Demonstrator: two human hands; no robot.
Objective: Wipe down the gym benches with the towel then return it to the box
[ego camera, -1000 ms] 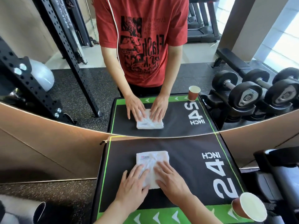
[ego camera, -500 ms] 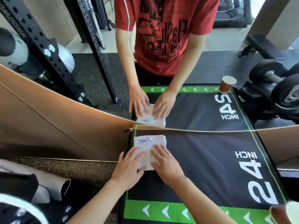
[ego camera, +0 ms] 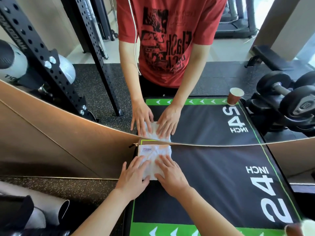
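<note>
Since a second ago I see the folded white towel [ego camera: 154, 158] has slid left and far, into the black 24-inch plyo box's [ego camera: 221, 176] far-left corner by the mirror. My left hand [ego camera: 133, 178] and right hand [ego camera: 170, 176] press it flat, fingers straight. Its long axis runs near to far, label at the far-left.

The towel [ego camera: 154, 155] looks like thin white cloth, pretty crinkled, with a small printed label at one corner. It's lying on a black plyo box [ego camera: 221, 181] with a matt, slightly grainy vinyl-looking cover and glossy-ish green and white print, right up against a smooth, shiny mirror [ego camera: 204, 82]. The floor [ego camera: 81, 189] is rough speckled rubber.
</note>
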